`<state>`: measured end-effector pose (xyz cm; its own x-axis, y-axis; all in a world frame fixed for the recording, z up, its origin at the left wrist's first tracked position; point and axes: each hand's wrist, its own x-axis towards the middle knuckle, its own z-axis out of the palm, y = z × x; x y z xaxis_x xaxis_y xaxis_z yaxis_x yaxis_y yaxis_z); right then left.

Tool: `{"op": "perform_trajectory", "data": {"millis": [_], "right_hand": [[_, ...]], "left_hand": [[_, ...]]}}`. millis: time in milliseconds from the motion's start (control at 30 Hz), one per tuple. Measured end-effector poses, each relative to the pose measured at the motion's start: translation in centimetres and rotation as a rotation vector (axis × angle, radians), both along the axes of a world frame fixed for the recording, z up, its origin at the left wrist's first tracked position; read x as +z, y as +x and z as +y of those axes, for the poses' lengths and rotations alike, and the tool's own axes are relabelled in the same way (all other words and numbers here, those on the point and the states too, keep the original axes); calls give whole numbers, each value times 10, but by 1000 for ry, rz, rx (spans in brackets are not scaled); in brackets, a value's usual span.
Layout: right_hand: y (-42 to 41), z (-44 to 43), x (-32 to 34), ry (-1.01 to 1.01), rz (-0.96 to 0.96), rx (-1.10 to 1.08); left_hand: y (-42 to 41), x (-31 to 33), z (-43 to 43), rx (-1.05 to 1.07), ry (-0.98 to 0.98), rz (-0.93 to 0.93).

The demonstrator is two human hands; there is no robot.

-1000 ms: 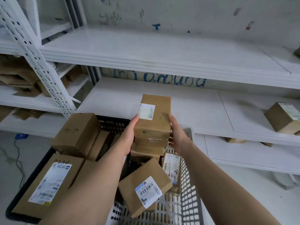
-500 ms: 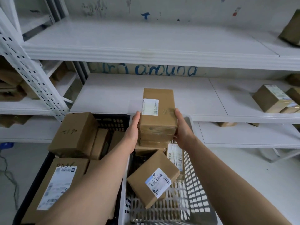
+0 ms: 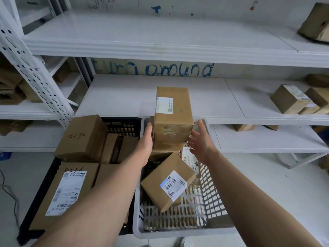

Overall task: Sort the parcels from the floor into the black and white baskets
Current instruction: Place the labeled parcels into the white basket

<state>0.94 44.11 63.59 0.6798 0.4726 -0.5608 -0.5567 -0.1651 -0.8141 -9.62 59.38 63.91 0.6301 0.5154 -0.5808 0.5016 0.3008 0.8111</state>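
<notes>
A tall brown parcel (image 3: 171, 120) with a white label stands on other parcels at the far end of the white basket (image 3: 178, 232). My left hand (image 3: 145, 141) grips its left side. My right hand (image 3: 200, 141) is open, fingers spread, just off the parcel's right side. In the middle of the white basket a tilted parcel with a barcode label (image 3: 167, 180) leans. The black basket (image 3: 122, 125) stands to the left, touching the white one, and holds several brown parcels, among them a flat labelled one (image 3: 65, 191) and a marked box (image 3: 81, 138).
White metal shelves (image 3: 160, 50) rise right behind both baskets, with a perforated post (image 3: 35, 72) at the left. More parcels (image 3: 288, 98) sit on the middle shelf at the right, and one parcel (image 3: 315, 24) on the top shelf. A cable (image 3: 8, 189) lies on the floor at left.
The tall parcel has come down onto the parcels in the white basket. My right hand has let go of it and opened; my left hand stays on it.
</notes>
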Motion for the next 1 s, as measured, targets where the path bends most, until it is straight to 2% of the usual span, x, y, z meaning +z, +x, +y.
{"op": "perform_trajectory", "data": {"millis": [167, 300, 400, 500, 600, 733, 867, 1000], "right_hand": [[-8, -10, -11, -81, 8, -22], [-16, -20, -33, -299, 5, -49], [-29, -33, -51, -489, 23, 22], [-45, -46, -60, -549, 52, 135], [-55, -56, -73, -531, 108, 132], [-55, -65, -84, -387, 198, 44], [-53, -80, -83, -348, 209, 7], [-56, -97, -81, -430, 177, 127]], "left_hand": [[-9, -16, -7, 41, 20, 142], [-26, -37, -19, -59, 76, 337], [-36, -50, -25, -125, 34, 407], [-41, -58, -33, -190, 124, 480], [-45, -66, -40, -238, 239, 513], [-47, -70, -41, -239, 282, 472], [-47, -68, -40, -252, 323, 439], [-47, -68, -42, -268, 353, 398]]}}
